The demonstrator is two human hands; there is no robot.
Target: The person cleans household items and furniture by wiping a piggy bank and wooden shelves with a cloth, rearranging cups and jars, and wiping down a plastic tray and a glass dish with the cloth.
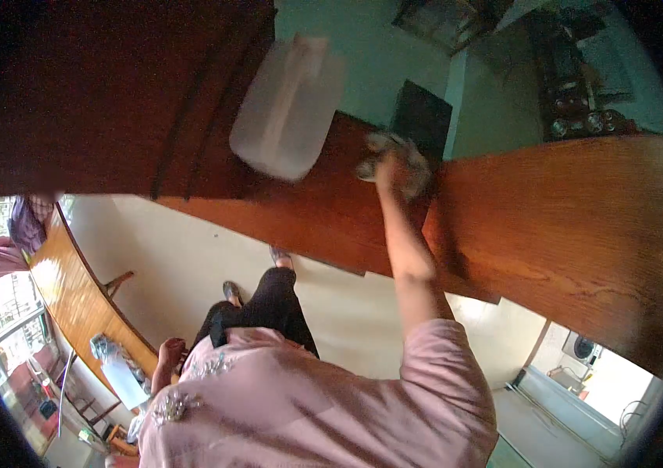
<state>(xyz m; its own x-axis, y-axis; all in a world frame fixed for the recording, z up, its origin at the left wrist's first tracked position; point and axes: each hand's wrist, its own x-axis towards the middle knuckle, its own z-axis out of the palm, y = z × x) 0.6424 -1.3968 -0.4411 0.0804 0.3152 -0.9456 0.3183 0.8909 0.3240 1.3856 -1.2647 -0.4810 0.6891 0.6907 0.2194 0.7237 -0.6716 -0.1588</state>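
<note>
My right hand reaches far forward and is closed on a crumpled greyish cloth, pressed against a reddish-brown wooden shelf. Just beyond the cloth stands a dark, flat-faced box. Left of my right hand, a translucent white plastic container is at the shelf, its outline slightly blurred. My left hand hangs low beside my body, small and dim in the view; how its fingers are set is unclear.
A wooden cabinet side rises at left, and a wide wooden panel extends right. Dark equipment with round shiny parts sits at upper right. Behind me stand a long wooden table with plastic-wrapped items and a window.
</note>
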